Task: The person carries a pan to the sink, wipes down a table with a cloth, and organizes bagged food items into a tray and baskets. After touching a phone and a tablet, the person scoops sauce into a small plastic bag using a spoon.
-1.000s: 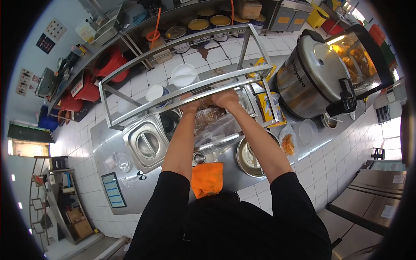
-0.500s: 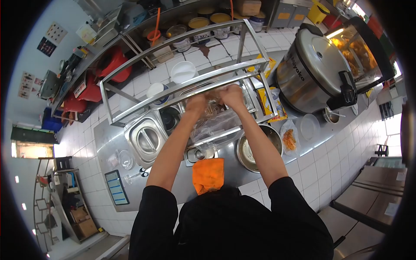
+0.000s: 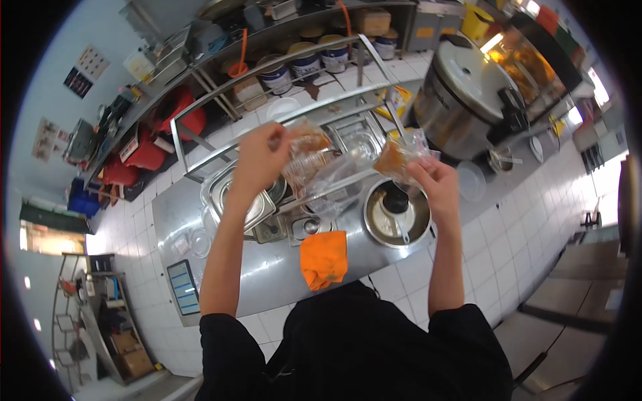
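My left hand [image 3: 262, 157] is raised over the counter, its fingers closed on a small clear plastic packet with orange-brown contents [image 3: 311, 138]. On the other side, my right hand [image 3: 438, 185] pinches a second clear packet with orange-brown contents [image 3: 391, 160], above a round metal bowl [image 3: 374, 230]. Between the hands lies a large clear plastic bag [image 3: 328, 190], with more brownish contents at its far end. It rests beneath the metal rack [image 3: 277, 134]. Inside the bowl is a ladle or spoon with a white handle [image 3: 400, 224].
A lidded metal pan [image 3: 231, 200] sits at the left. An orange cloth [image 3: 324, 259] lies near the front edge of the steel counter [image 3: 267, 281]. A large rice cooker [image 3: 461, 93] stands at the right, beside a clear plastic lid [image 3: 471, 180]. A tablet [image 3: 182, 287] lies far left.
Both hands were together under the rack over the large bag. They have come up and moved apart, each with a packet in it. The view has shifted slightly.
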Available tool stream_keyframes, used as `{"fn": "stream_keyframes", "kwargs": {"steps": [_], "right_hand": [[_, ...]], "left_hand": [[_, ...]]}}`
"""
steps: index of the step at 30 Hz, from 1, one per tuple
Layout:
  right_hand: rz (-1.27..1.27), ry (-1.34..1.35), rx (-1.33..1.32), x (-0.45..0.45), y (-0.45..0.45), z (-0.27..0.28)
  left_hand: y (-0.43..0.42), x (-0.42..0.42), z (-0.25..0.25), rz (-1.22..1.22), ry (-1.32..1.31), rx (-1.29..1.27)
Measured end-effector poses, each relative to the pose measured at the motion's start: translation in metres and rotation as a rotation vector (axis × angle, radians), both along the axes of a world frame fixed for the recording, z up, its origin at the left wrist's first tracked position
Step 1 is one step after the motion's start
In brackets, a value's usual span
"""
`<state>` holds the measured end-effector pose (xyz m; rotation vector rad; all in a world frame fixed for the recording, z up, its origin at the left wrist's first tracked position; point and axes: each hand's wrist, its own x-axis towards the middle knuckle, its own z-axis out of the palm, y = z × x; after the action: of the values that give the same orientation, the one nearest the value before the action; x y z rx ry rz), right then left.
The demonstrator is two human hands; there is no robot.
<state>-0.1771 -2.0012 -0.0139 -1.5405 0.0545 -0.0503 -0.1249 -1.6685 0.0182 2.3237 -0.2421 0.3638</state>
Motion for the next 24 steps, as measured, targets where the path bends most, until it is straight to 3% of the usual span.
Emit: {"fn": "stream_keyframes", "kwargs": {"steps": [3, 6, 8, 12, 13, 14, 15, 17, 19, 20, 21, 22, 24], "right_hand": [[-0.073, 0.0, -0.108, -0.082, -0.029, 0.009], [-0.037, 0.088, -0.361, -0.164, -0.069, -0.02], [-0.115, 0.267, -0.397, -0.218, -0.093, -0.043], [-0.334, 0.559, -0.587, -0.306, -0.158, -0.095], [-0.41, 0.583, -0.566, -0.319, -0.177, -0.103], [-0.477, 0.606, -0.542, -0.331, -0.199, -0.111], [-0.539, 0.633, -0.512, -0.341, -0.222, -0.119], [-0.602, 0.641, -0.592, -0.364, -0.275, -0.134], [-0.663, 0.603, -0.638, -0.373, -0.338, -0.153], [-0.689, 0.581, -0.61, -0.375, -0.369, -0.162], [-0.711, 0.558, -0.583, -0.374, -0.4, -0.169], [-0.694, 0.568, -0.589, -0.367, -0.432, -0.166], [-0.653, 0.504, -0.648, -0.35, -0.49, -0.164]], "left_hand": [[-0.022, -0.017, 0.056, -0.051, 0.048, -0.063], [-0.078, -0.043, 0.078, -0.137, 0.027, -0.029], [-0.117, -0.055, 0.056, -0.305, 0.012, -0.007], [-0.224, -0.084, 0.002, -0.644, 0.435, -0.115], [-0.254, -0.089, -0.023, -0.782, 0.29, -0.097], [-0.284, -0.095, -0.046, -0.832, 0.312, -0.07], [-0.316, -0.106, -0.039, -0.9, 0.539, -0.081], [-0.375, -0.126, -0.057, -0.973, 0.634, -0.039], [-0.426, -0.131, -0.077, -1.133, 0.353, 0.083], [-0.449, -0.13, -0.094, -1.104, 0.599, 0.106], [-0.473, -0.132, -0.085, -1.144, 0.461, 0.146], [-0.496, -0.128, -0.094, -1.105, 0.647, 0.142], [-0.549, -0.126, -0.079, -1.045, 0.62, 0.178]]}}
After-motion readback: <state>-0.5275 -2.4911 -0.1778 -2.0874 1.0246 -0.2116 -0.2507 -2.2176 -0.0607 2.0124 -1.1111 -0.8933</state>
